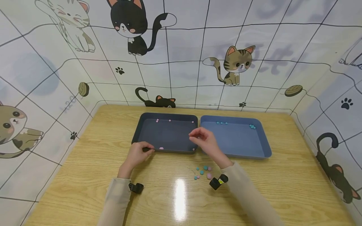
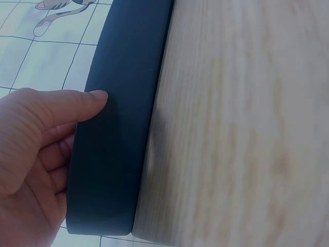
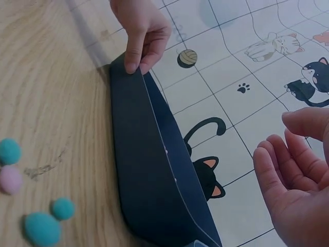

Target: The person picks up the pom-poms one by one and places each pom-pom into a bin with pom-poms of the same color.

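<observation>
At the near left edge of a dark tray [image 1: 167, 135], my left hand [image 1: 140, 153] grips the rim, thumb outside on the wall and fingers inside, as the left wrist view shows. My right hand [image 1: 205, 141] hovers over the tray's right end, fingers loosely bent. In the right wrist view, the right thumb [image 3: 303, 122] stands apart from the fingers, with nothing seen between them. Several small pink pom-poms [image 1: 170, 120] lie along the dark tray's edges. In front of the trays, teal pom-poms [image 1: 205, 168] and pink pom-poms [image 1: 209, 176] of mixed sizes are scattered on the table.
A blue tray [image 1: 237, 141] stands right of the dark one, with teal pom-poms [image 1: 222, 123] in a row at its back and a cluster [image 1: 252, 126] in its back right corner. Behind the wooden table [image 1: 85, 163] hangs a cat-print backdrop [image 1: 183, 72].
</observation>
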Action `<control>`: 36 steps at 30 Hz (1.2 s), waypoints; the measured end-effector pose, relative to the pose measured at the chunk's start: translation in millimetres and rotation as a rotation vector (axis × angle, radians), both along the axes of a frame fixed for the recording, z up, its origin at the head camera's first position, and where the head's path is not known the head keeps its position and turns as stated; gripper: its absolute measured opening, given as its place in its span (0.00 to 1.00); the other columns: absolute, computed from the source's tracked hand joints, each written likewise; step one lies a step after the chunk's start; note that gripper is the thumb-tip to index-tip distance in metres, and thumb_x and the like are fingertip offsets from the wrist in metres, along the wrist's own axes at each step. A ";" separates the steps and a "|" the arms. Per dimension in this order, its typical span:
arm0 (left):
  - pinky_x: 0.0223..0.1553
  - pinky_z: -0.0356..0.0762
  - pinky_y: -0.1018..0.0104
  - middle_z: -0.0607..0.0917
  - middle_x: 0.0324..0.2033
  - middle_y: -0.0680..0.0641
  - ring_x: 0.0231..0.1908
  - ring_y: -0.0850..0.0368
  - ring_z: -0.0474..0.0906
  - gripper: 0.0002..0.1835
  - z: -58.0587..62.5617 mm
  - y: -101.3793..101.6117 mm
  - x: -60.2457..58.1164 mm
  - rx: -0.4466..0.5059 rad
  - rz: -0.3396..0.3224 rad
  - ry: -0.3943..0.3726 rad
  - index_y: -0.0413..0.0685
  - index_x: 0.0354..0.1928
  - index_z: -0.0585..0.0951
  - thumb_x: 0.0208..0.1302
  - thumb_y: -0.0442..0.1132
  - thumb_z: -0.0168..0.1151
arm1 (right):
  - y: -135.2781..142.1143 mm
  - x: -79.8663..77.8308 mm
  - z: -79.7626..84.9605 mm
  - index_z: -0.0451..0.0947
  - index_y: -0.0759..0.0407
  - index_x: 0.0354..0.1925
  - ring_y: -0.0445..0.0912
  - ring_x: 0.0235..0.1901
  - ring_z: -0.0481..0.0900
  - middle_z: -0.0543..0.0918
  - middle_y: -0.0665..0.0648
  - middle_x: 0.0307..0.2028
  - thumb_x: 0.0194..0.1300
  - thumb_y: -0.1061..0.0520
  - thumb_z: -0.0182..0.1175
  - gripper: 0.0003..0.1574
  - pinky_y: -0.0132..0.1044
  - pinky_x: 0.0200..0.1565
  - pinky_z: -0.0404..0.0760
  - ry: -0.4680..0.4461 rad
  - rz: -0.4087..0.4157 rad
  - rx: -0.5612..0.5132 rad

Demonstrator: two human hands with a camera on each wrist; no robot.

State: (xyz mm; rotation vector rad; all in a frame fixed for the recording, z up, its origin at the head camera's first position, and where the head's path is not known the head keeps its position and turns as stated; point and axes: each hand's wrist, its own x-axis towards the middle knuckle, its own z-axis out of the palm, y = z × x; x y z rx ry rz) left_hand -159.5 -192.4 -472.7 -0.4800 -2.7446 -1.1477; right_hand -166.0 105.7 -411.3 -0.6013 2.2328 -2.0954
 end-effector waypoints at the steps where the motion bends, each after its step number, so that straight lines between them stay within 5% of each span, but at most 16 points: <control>1: 0.37 0.79 0.57 0.85 0.28 0.48 0.32 0.54 0.82 0.04 -0.2 -0.1 0.0 0.000 0.001 -0.001 0.39 0.30 0.86 0.54 0.34 0.69 | 2.5 0.5 -3.7 0.73 0.75 0.39 0.42 0.40 0.78 0.78 0.67 0.40 0.61 0.69 0.59 0.09 0.30 0.41 0.76 -0.001 0.005 0.006; 21: 0.38 0.79 0.57 0.86 0.29 0.49 0.32 0.54 0.82 0.04 -1.0 -0.7 -0.5 0.008 -0.001 -0.011 0.39 0.30 0.86 0.54 0.33 0.69 | 40.2 39.0 -36.1 0.74 0.73 0.39 0.46 0.38 0.79 0.77 0.73 0.37 0.61 0.68 0.60 0.08 0.31 0.41 0.79 0.023 0.091 0.008; 27: 0.38 0.79 0.56 0.86 0.29 0.49 0.32 0.53 0.81 0.02 0.4 -0.3 -0.9 0.009 0.004 -0.017 0.40 0.30 0.86 0.53 0.32 0.69 | 47.1 50.7 -43.9 0.74 0.74 0.39 0.44 0.39 0.80 0.79 0.68 0.37 0.60 0.68 0.60 0.09 0.31 0.41 0.79 -0.027 0.094 0.021; 36: 0.37 0.79 0.58 0.86 0.29 0.49 0.32 0.54 0.81 0.03 0.8 -0.1 -0.7 0.009 0.001 -0.022 0.40 0.30 0.86 0.54 0.32 0.69 | 55.1 66.1 -56.2 0.74 0.73 0.38 0.42 0.37 0.79 0.77 0.75 0.38 0.59 0.69 0.61 0.09 0.32 0.41 0.79 -0.121 0.072 0.088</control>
